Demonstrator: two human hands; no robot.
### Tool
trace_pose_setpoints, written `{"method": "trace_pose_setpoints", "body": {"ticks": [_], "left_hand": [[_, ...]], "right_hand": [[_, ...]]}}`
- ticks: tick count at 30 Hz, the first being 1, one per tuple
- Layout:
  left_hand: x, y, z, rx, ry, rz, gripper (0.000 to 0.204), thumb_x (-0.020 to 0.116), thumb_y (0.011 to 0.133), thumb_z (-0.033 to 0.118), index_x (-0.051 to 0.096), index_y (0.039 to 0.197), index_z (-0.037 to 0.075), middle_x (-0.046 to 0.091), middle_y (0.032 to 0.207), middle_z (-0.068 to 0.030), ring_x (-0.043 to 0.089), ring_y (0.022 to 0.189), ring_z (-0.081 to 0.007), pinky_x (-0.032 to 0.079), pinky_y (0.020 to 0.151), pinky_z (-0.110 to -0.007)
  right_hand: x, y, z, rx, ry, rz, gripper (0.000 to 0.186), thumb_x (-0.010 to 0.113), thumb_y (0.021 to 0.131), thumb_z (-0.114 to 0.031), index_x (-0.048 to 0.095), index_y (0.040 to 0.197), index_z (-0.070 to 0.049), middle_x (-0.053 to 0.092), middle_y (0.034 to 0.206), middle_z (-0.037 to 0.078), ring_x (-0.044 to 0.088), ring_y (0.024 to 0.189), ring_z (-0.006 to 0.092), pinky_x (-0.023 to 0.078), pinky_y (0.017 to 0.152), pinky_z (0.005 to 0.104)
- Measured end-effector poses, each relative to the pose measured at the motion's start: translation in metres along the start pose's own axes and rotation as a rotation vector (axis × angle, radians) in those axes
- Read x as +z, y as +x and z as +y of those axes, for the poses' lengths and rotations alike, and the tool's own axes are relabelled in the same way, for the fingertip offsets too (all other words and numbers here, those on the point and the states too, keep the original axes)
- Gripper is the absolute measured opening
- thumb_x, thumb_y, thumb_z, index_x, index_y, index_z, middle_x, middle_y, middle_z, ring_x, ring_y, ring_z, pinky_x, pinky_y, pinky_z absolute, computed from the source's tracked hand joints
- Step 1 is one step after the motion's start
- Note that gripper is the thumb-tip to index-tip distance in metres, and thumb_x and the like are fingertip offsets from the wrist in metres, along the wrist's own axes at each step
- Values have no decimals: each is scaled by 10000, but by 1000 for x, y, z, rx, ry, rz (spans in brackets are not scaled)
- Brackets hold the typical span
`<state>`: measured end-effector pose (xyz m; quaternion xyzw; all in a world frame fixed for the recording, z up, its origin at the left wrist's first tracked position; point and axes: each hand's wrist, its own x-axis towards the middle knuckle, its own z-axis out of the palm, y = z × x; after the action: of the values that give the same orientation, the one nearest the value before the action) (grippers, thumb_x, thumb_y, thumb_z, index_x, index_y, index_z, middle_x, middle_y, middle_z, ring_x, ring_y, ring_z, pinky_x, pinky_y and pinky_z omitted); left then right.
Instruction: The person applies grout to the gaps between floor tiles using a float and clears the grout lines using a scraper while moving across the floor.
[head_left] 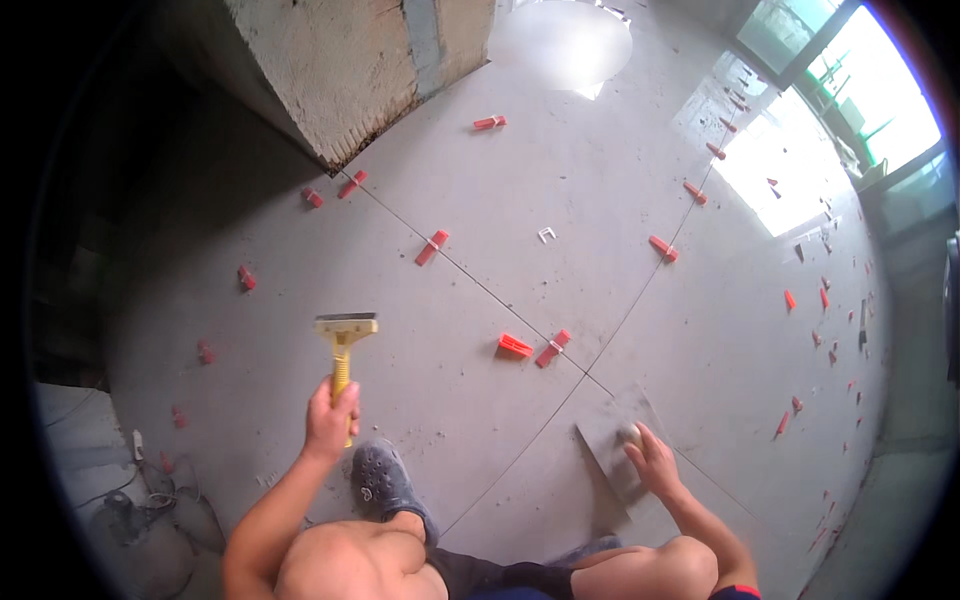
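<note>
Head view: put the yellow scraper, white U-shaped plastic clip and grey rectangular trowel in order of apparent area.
1. Grey rectangular trowel, in the right hand
2. Yellow scraper, in the left hand
3. White U-shaped clip
Nearness may enlarge the scraper.

Shows a rough plastered pillar [340,70] at upper left, with a grey vertical strip [422,45] on its face, and a bright window [878,90] at upper right. Has red levelling wedges [664,249] scattered about, several in a row toward the window, with a white U-shaped plastic clip [541,237] between two. Includes dark cables [158,494] at lower left.
</note>
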<state>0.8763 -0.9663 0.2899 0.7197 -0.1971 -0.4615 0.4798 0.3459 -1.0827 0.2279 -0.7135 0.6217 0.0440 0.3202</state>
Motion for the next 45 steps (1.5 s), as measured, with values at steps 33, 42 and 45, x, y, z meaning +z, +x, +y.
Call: {"method": "trace_pose_setpoints", "body": {"ticks": [33,42,45], "left_hand": [[-49,121,12,41,-310,92,153,503,1008,197,490,1054,52,440,720,-8,415,549,-62,377,457,-220],[-75,92,11,60,-172,280,166,502,1017,210,498,1099,65,434,737,7,404,554,-51,362,457,-206],[-96,76,7,20,-111,321,151,508,1014,197,496,1087,65,459,736,5,433,555,-53,385,456,-206]], "right_hand": [[24,33,-71,604,702,268,288,521,985,-315,538,1153,-81,534,773,32,518,617,135,433,537,289],[-118,335,-82,236,447,506,379,446,1004,-448,567,1020,-90,506,596,7,477,476,143,400,422,329],[-144,368,-107,91,320,433,381,467,1002,-426,594,1019,-67,505,622,-15,479,517,112,401,454,302]]}}
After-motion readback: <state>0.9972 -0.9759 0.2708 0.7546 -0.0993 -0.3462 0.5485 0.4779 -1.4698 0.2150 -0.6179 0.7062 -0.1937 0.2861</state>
